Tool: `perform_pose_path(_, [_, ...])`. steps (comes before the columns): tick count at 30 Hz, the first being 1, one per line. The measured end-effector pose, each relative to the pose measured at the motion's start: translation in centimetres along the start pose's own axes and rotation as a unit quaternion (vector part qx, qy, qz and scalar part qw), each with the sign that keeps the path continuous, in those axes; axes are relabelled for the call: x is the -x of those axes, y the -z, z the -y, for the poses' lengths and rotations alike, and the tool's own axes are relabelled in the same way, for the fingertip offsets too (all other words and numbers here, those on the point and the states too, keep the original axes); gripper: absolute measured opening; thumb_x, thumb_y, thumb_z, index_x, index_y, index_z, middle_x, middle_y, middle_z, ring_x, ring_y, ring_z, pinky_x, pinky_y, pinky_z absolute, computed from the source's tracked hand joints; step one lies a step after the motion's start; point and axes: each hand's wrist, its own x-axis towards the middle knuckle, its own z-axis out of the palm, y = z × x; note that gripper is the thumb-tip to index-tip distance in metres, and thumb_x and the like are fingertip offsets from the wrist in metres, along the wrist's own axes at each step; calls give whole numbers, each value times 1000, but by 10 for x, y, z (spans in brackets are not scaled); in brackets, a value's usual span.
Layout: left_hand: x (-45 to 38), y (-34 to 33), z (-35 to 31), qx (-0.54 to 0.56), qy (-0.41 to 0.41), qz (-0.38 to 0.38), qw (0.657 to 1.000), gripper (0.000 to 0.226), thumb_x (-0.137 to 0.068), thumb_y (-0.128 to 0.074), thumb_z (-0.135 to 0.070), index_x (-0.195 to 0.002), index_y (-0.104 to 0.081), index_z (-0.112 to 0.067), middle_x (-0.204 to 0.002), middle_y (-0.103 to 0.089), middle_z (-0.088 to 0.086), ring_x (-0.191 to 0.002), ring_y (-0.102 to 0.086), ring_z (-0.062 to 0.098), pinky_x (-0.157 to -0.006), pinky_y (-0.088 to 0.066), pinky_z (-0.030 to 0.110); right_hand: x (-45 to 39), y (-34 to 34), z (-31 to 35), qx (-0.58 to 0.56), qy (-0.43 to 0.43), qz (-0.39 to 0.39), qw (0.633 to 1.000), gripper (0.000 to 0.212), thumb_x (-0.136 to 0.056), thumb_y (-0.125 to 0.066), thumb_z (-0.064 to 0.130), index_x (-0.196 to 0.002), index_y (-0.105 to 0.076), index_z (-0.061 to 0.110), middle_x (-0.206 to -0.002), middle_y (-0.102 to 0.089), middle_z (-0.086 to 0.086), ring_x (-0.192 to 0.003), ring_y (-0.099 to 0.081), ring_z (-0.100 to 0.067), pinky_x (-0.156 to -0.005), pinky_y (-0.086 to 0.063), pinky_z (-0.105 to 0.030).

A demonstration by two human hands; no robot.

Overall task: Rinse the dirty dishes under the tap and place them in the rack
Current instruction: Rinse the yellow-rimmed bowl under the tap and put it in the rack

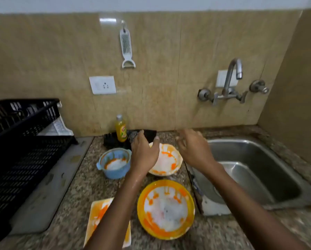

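Note:
Several soapy, orange-stained dishes sit on the granite counter: a blue bowl (pixel 114 163), a white bowl (pixel 169 159), a yellow plate (pixel 165 208) and a white rectangular plate (pixel 98 213) partly under my left forearm. My left hand (pixel 144 152) hovers over the white bowl's left rim and pinches a black scrub pad (pixel 150 133) between thumb and fingers. My right hand (pixel 192 147) is to the right of that bowl, beside the steel sink (pixel 259 159), fingers loosely spread and holding nothing. The tap (pixel 234 74) is not running. The black rack (pixel 21 141) stands at the left.
A yellow dish soap bottle (pixel 121 129) stands by the wall on a black holder (pixel 111 141). A grater (pixel 126 46) hangs on the tiled wall above a socket (pixel 102 85). A grey tray (pixel 43 186) lies under the rack.

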Motion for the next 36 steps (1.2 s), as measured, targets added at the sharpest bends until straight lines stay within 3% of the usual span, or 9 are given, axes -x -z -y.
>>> perform_pose_path(5, [31,-19,67,57,119,88,987,42,-98,-45,-25,-135,-44,-5,-116,-60,6,-92,-59,19,-78,-47,34,53,-44,-19,-74,-92,118,986,33,-94,-46,15,-124,-59,13,-122,-64,-14,-113,-58,-34,-87,-47,-38])
perform_pose_path(8, [50,-26,95,63,187,137,971,53,-101,-41,-26,-151,-29,-13,-150,-40,13,-129,-47,34,-100,-43,43,77,-62,-31,-70,-168,157,971,18,-92,-44,10,-93,-62,9,-100,-67,-17,-99,-60,-37,-70,-45,-36])
perform_pose_path(10, [54,-32,112,41,215,166,961,54,-99,-39,-24,-149,-29,-5,-150,-29,29,-132,-37,47,-103,-38,55,88,-75,-40,-57,-224,180,956,26,-91,-43,8,-65,-47,12,-79,-60,-14,-88,-61,-37,-61,-35,-31])
perform_pose_path(16, [63,-37,122,57,274,179,943,50,-102,-38,-29,-150,-32,-16,-155,-31,9,-134,-41,30,-105,-38,39,106,-91,-50,-44,-306,131,942,31,-95,-43,17,-66,-52,13,-77,-59,-16,-79,-59,-34,-64,-36,-32])
perform_pose_path(21, [66,-41,122,123,284,160,937,19,-101,-44,-29,-100,-62,-24,-102,-58,2,-90,-58,22,-85,-44,32,110,-101,-53,-54,-317,145,936,21,-91,-50,15,-89,-71,11,-93,-69,-13,-92,-63,-33,-66,-41,-31])
perform_pose_path(23, [68,-41,115,138,280,134,940,35,-100,-46,-25,-65,-42,-24,-71,-44,0,-64,-45,17,-67,-37,31,112,-99,-53,-58,-323,131,936,23,-89,-52,14,-96,-74,19,-99,-70,-10,-95,-63,-32,-66,-39,-29])
perform_pose_path(25, [67,-46,114,136,274,135,943,41,-99,-49,-24,-60,-36,-20,-65,-39,4,-59,-41,18,-65,-33,31,113,-96,-58,-62,-332,129,932,24,-88,-53,17,-97,-74,25,-102,-71,-9,-96,-63,-32,-67,-39,-28])
perform_pose_path(31, [57,-58,63,222,214,120,944,24,-101,-44,-34,-109,-62,-20,-100,-62,0,-89,-59,15,-65,-45,26,92,-56,-100,-126,-325,34,937,21,-85,-54,11,-76,-68,24,-91,-72,-9,-92,-66,-32,-76,-50,-35])
perform_pose_path(36, [44,-93,8,377,273,180,866,46,-95,-45,-54,-127,-58,-24,-124,-65,2,-113,-61,26,-98,-49,49,66,-11,-144,-147,-328,-11,933,22,-89,-55,12,-91,-75,20,-97,-74,-10,-97,-66,-32,-79,-49,-36])
